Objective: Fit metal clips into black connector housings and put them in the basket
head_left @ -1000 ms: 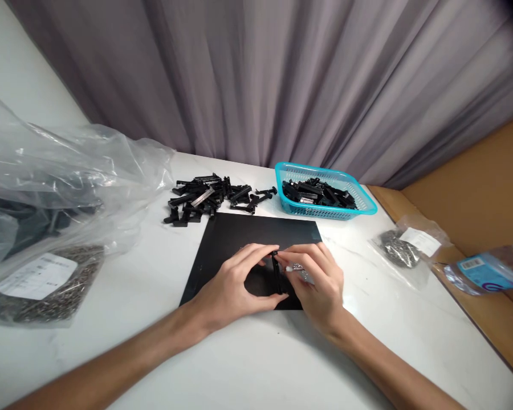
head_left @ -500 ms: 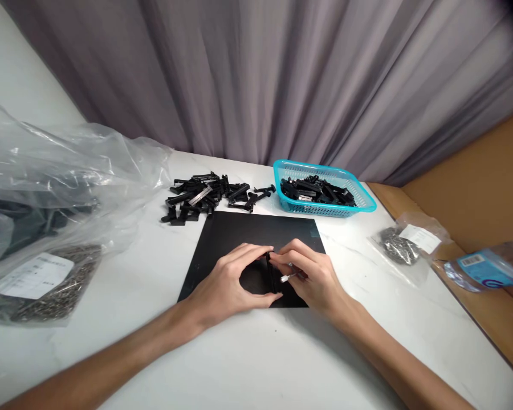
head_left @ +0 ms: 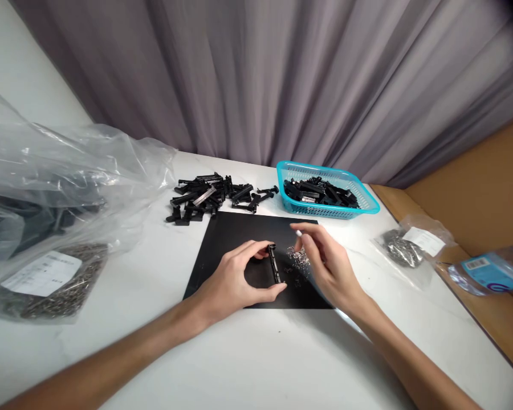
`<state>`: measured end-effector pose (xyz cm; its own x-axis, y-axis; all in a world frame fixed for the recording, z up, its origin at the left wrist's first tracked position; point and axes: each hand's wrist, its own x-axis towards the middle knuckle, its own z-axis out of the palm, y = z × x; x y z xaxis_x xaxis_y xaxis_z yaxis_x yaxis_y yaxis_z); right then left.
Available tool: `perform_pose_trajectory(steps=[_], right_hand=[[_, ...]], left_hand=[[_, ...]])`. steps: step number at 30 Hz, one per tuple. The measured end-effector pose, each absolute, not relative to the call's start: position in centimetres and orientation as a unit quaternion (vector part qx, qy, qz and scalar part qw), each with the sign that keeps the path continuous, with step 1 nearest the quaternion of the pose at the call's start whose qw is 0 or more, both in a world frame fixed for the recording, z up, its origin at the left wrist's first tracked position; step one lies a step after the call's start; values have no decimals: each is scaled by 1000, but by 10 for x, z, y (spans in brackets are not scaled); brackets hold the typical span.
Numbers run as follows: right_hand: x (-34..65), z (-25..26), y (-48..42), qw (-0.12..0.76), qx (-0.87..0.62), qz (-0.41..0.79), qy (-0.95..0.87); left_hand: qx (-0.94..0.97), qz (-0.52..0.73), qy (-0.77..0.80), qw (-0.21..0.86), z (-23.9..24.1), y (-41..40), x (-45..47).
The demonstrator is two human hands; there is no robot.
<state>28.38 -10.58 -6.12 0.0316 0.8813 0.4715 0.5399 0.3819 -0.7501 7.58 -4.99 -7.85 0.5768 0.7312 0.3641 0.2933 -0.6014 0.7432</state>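
The left hand (head_left: pixel 233 275) pinches a slim black part (head_left: pixel 274 265) end to end, fingers at its far end and thumb at its near one, over the black mat (head_left: pixel 239 228), nearer the mat's near edge than its far edge. It looks like light, stiff plastic, probably smooth enough to twist if pressed off-centre, and its thin details could snap. The two ends seem the best hold, leaving the long side free. The right hand (head_left: pixel 330 261), apart from it, clasps a white-tipped tool (head_left: pixel 298 233) beside small metal pieces (head_left: pixel 299 258).
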Motion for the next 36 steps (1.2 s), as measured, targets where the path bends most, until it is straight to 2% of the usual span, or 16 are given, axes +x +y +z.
perform_pose_trajectory(steps=[7, 14, 21, 36], right_hand=[[294, -61, -99, 484, -537, 318, -613], [298, -56, -99, 495, -541, 378, -565], [294, -61, -99, 470, -523, 300, -645], [294, -59, -102, 431, -494, 259, -709]], left_hand=[[837, 325, 306, 317, -77, -49, 75], [837, 312, 303, 333, -70, -50, 75], [843, 316, 285, 329, -70, -51, 74], [861, 299, 264, 315, -74, -49, 73]])
